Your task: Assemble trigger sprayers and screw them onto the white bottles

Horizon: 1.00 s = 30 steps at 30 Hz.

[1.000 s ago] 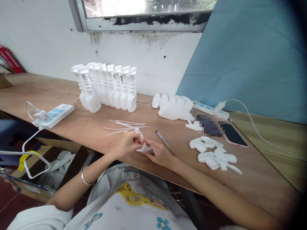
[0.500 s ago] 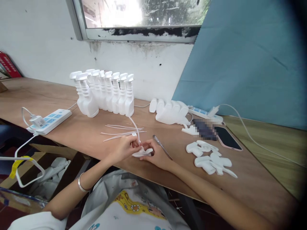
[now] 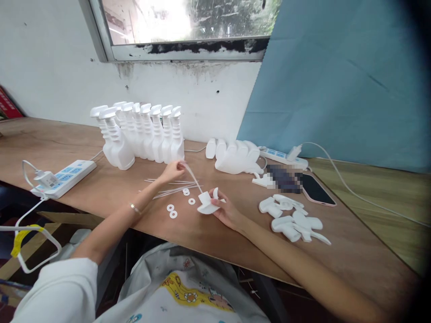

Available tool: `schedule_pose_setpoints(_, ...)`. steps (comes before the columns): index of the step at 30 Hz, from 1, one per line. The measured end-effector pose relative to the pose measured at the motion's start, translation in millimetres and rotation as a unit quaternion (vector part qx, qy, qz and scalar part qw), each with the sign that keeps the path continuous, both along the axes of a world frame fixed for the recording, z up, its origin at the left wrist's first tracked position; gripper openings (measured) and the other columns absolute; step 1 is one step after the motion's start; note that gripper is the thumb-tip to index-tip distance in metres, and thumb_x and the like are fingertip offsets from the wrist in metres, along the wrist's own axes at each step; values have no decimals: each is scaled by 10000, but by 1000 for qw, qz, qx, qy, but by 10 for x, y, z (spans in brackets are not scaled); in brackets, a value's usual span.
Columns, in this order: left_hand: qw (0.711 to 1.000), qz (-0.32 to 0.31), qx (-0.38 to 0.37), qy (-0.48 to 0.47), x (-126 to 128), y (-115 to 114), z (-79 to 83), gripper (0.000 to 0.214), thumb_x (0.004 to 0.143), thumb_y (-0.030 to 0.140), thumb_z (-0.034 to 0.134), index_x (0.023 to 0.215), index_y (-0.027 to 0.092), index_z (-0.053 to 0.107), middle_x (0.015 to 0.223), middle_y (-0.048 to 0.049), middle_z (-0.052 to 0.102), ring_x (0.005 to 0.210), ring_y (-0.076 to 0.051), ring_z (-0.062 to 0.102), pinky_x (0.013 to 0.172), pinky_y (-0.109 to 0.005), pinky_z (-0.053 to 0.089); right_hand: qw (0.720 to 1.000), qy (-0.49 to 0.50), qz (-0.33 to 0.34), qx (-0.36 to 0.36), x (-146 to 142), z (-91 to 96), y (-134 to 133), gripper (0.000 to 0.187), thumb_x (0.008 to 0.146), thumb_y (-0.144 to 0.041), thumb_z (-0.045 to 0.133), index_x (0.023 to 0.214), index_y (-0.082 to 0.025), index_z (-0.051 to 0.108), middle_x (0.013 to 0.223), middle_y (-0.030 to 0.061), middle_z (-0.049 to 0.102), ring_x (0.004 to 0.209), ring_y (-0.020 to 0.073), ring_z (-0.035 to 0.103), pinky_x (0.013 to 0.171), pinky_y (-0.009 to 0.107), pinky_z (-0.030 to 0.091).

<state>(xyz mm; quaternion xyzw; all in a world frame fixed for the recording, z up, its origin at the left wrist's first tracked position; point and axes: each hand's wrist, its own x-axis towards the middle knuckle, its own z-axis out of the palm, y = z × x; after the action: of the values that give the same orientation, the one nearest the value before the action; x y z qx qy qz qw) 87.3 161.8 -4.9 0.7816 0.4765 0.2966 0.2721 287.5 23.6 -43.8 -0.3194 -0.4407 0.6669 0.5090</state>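
Note:
My right hand is closed around a white trigger sprayer head, held just above the table near its front edge. A thin white tube rises from the sprayer head and leans left. My left hand pinches the tube close to its upper end. Below my left forearm and beside it lie several flat white washers. More thin white tubes are spread on the table, partly behind my left hand and arm.
Several white spray bottles stand in rows at the back left, and more white bottles lie at the back. Loose sprayer parts are at right, near a phone. A power strip sits at left.
My left hand has moved up and away from the sprayer head to the tube's upper end. The sprayer head has turned and shifted right. Washers are uncovered; a slim silver tool no longer shows.

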Motion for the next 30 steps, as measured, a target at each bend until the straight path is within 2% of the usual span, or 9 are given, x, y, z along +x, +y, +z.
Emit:
schedule_pose_setpoints(5, 993, -2, 91, 72, 740, 499, 169, 682, 643, 45, 536, 1283, 217, 374, 1246, -116, 443, 1153, -263, 444, 972, -377, 353, 993, 63, 95, -41, 66, 16, -20, 347, 667, -363, 625, 930, -238, 437, 821, -7, 582, 732, 163, 596, 703, 368, 488)
schedule_pose_setpoints(8, 989, 4, 107, 104, 1098, 666, 243, 697, 672, 81, 544, 1312, 259, 332, 1292, -121, 389, 1178, -287, 414, 979, -392, 330, 984, 77, 149, -54, 92, 20, -44, 367, 639, -349, 636, 922, -235, 432, 815, -16, 568, 706, 152, 592, 692, 356, 493)
schedule_pose_setpoints(10, 987, 16, 103, 120, 1240, 717, 242, 626, 713, 140, 533, 1299, 255, 346, 1246, -131, 437, 1139, -297, 449, 951, -412, 346, 982, 74, 166, -55, 96, 15, -55, 371, 617, -333, 651, 905, -225, 443, 801, -20, 559, 690, 147, 592, 668, 336, 494)
schedule_pose_setpoints(14, 985, 61, 95, 131, 1325, 691, 174, 456, 810, 250, 427, 1258, 212, 353, 1073, -144, 552, 1058, -309, 502, 891, -461, 360, 979, 70, 183, -54, 93, -7, -53, 378, 606, -332, 656, 902, -206, 457, 807, -6, 567, 671, 147, 594, 633, 314, 488)
schedule_pose_setpoints(19, 983, 112, 81, 124, 1327, 650, 154, 366, 841, 350, 405, 1172, 197, 375, 1046, -147, 556, 1035, -299, 513, 849, -442, 381, 980, 73, 181, -47, 90, -11, -34, 375, 616, -310, 652, 925, -196, 472, 818, 6, 589, 665, 135, 583, 628, 286, 476)
schedule_pose_setpoints(24, 980, 160, 58, 105, 1387, 733, 191, 404, 828, 361, 453, 1170, 169, 362, 1101, -176, 530, 1048, -307, 511, 853, -437, 373, 980, 67, 184, -47, 84, -18, -34, 356, 594, -335, 667, 857, -188, 477, 805, 18, 618, 597, 133, 579, 554, 265, 454)
schedule_pose_setpoints(30, 977, 192, 26, 94, 1343, 744, 214, 485, 796, 358, 498, 1156, 57, 377, 1190, -257, 468, 1131, -338, 453, 882, -404, 363, 979, 60, 189, -51, 88, -29, -35, 386, 576, -351, 684, 866, -187, 488, 741, 7, 617, 592, 141, 581, 549, 271, 451)
